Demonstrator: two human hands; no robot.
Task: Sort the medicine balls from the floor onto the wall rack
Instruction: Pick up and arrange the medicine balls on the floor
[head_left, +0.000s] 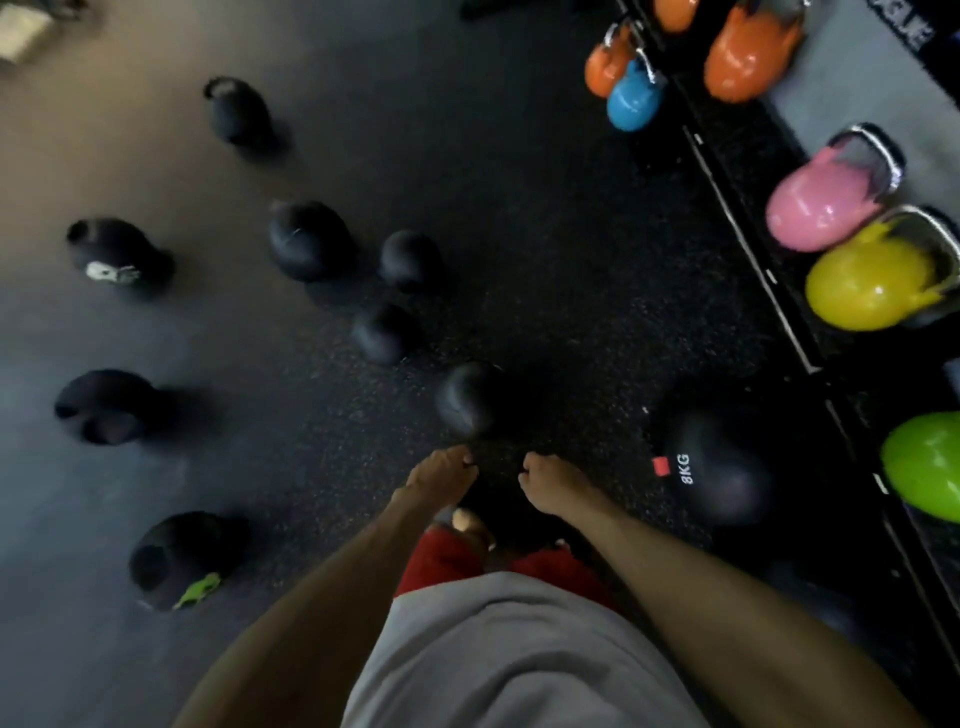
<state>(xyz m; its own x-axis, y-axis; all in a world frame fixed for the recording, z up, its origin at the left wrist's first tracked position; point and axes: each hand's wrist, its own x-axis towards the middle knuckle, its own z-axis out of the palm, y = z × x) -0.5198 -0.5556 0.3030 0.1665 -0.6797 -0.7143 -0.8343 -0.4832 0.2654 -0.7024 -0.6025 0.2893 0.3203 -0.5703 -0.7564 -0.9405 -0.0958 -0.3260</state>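
A person in a grey shirt and red shorts stands over a dark, speckled rubber gym floor (545, 260), both bare arms reaching down. The left hand (441, 475) and right hand (548, 480) hang side by side with fingers curled loosely inward, grasping nothing. A small round black medicine ball (470, 397) lies just beyond the left hand's fingertips (465, 457); whether they touch it cannot be told through the blur. A larger black ball marked "8KG" (719, 470) sits near the right hand, apart from it. Ten dark balls and weights dot the floor in all, some with handles. Along the right, a black wall rack (748, 218) carries seven bright kettlebells: three orange, one blue, one pink, one yellow, one green.
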